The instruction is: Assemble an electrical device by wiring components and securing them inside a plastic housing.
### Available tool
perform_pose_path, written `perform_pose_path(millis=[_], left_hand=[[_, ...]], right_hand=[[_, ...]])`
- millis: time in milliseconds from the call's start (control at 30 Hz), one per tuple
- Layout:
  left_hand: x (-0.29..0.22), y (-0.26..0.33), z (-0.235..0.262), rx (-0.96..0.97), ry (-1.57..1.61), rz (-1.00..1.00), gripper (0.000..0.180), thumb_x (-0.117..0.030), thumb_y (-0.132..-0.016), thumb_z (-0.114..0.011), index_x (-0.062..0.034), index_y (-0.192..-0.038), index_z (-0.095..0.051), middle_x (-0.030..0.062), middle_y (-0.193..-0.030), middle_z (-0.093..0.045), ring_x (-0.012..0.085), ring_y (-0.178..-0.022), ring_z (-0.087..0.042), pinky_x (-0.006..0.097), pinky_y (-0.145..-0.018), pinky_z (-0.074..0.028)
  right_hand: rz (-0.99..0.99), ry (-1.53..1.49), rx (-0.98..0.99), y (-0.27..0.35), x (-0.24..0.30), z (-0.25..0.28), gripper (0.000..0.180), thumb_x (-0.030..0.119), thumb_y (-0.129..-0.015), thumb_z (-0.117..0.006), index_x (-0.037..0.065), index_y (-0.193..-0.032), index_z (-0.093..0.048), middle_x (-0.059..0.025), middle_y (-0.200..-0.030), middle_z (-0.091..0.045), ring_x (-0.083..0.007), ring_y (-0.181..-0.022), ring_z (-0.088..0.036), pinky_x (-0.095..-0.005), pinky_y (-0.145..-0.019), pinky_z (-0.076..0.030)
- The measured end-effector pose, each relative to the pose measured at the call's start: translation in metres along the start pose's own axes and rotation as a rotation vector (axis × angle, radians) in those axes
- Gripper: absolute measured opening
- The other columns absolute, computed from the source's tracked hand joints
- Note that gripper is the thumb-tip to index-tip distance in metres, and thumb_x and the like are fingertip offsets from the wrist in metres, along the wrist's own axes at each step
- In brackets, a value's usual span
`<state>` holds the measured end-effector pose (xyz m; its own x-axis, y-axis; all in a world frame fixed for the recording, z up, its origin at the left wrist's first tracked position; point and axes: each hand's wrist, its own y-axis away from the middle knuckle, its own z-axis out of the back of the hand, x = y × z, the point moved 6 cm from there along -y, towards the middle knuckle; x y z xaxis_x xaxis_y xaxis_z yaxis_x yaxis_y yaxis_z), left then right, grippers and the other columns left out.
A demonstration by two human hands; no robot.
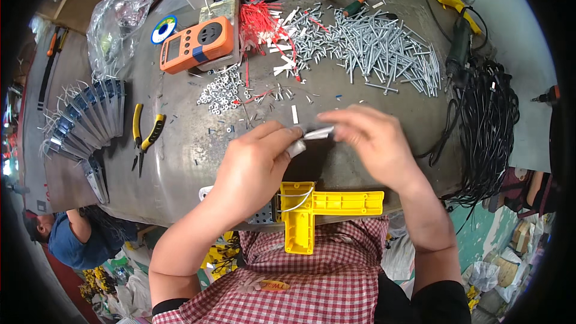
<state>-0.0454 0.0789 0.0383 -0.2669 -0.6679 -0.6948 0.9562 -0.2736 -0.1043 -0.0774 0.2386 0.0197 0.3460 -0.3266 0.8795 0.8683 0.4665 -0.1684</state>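
Observation:
My left hand [255,159] pinches a small whitish-grey piece with a dark part [318,134] between thumb and forefinger. Its exact kind does not show. My right hand [378,144] is close to the far end of that piece, its fingertips smeared by motion, so I cannot tell whether they grip it. Just below the hands, at the table's near edge, lies a yellow T-shaped plastic housing half [348,203] with its ribbed inside facing up. A grey wire [300,206] loops across it. A perforated metal plate [262,215] beside it is partly hidden by my left forearm.
Long screws [384,48] are heaped at the far right, nuts [222,91] left of centre. An orange meter [198,45], pliers [144,135] and fanned metal-cased parts [90,114] lie to the left. Black cables [489,126] hang at the right edge. Another person [84,237] sits at lower left.

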Motion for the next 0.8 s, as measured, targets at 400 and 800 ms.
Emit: perform_pose_path(millis=[400, 800], left_hand=[[-0.001, 0.048, 0.020, 0.326, 0.420, -0.016, 0.013, -0.013, -0.075, -0.065, -0.0017, -0.077, -0.058, 0.0082, -0.067, -0.050, 0.0239, -0.061, -0.049, 0.035, -0.057, -0.040], [0.057, 0.033, 0.075, -0.222, -0.548, 0.061, 0.040, 0.001, -0.061, -0.069, -0.0116, -0.099, -0.068, 0.0107, -0.112, -0.056, 0.0318, -0.109, -0.048, 0.042, -0.093, -0.039]], right_hand=[[0.345, 0.114, 0.327, 0.014, 0.044, -0.031, 0.010, 0.015, -0.080, -0.062, 0.009, -0.078, -0.055, -0.0065, -0.067, -0.056, -0.0267, -0.064, -0.060, -0.0382, -0.056, -0.048], [-0.305, -0.318, 0.209, -0.013, -0.021, -0.021, 0.015, 0.011, -0.094, -0.048, 0.003, -0.106, -0.047, -0.0060, -0.067, -0.061, -0.0095, -0.057, -0.054, -0.0244, -0.054, -0.043]])
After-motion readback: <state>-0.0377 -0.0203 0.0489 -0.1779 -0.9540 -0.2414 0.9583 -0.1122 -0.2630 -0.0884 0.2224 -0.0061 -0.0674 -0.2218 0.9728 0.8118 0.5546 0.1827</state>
